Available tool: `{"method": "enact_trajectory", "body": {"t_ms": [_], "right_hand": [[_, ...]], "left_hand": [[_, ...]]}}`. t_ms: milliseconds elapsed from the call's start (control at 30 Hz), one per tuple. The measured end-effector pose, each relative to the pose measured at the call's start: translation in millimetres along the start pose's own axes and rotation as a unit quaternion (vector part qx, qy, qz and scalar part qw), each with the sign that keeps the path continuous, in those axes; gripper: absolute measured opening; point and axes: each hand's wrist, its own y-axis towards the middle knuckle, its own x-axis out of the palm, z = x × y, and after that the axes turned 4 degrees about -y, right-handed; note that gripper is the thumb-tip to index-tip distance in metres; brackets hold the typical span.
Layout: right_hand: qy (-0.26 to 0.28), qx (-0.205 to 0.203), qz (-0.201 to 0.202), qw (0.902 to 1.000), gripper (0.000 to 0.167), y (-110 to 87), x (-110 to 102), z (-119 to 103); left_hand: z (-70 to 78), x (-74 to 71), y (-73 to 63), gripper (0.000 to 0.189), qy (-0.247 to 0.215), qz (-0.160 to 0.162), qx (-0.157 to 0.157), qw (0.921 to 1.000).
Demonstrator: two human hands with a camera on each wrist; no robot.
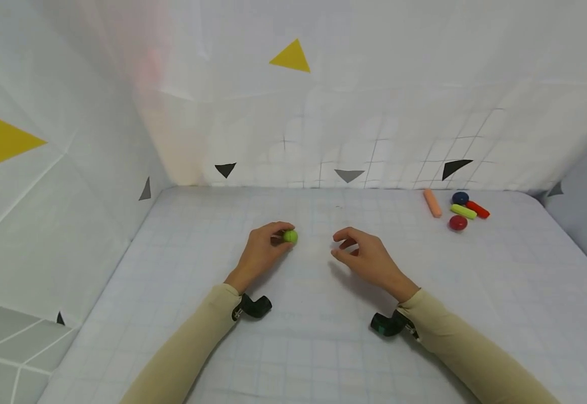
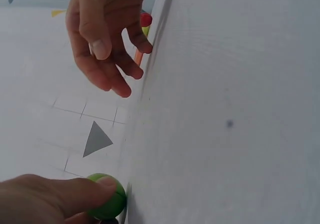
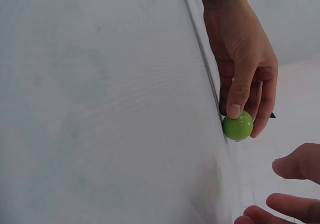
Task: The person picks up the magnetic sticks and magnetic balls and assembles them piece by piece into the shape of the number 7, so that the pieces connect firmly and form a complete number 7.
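My left hand (image 1: 263, 249) pinches a small glossy green ball (image 1: 290, 237) between thumb and fingers, close over the white table. A thin dark line runs across the ball. In the right wrist view the same green ball (image 3: 238, 126) shows below the left thumb, its upper side partly covered by the thumb. To the right, my right hand (image 1: 369, 258) hovers over the table with loosely bent fingers apart and nothing between them. The left wrist view shows this right hand (image 2: 107, 39) above and away from the ball.
At the back right of the table (image 1: 293, 348) lie an orange stick (image 1: 431, 203), a dark blue ball (image 1: 460, 198), a red stick (image 1: 477, 209), a yellow-green stick (image 1: 463, 211) and a red ball (image 1: 458, 223). White sheeted walls stand behind and at both sides.
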Motion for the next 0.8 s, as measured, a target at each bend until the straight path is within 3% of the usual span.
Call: {"method": "enact_trajectory", "body": {"t_ms": [800], "right_hand": [[-0.004, 0.012, -0.009, 0.9999, 0.027, 2.5, -6.4, -0.6]], "left_hand": [[-10.7, -3.1, 0.6, 0.041, -0.039, 0.026, -0.019, 0.9987]]}}
